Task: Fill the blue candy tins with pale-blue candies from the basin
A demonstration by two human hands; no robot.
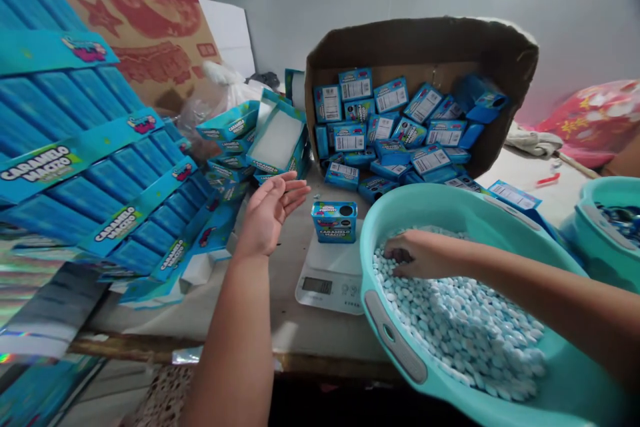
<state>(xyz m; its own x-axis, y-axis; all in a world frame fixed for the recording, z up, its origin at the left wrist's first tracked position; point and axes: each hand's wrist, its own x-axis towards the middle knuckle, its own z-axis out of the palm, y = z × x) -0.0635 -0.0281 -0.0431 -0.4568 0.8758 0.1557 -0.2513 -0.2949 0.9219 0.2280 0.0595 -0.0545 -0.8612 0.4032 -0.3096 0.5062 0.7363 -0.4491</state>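
Note:
My left hand (273, 210) is open, palm up, with its fingers stretched to the right and nothing in it. It hovers left of a small blue candy box (335, 222) that stands upright on a white digital scale (330, 287). The digits on the display are too blurred to read. My right hand (417, 252) reaches into a turquoise basin (377, 340) and its fingers curl down into a heap of pale blue and white candies (480, 327). The fingertips are partly hidden among the candies.
A cardboard box (420, 47) on its side holds several blue candy boxes. Stacked display trays (110, 167) full of blue packs rise at the left. More blue trays (277, 133) lie behind my left hand. Another turquoise basin (595, 213) stands at the right edge.

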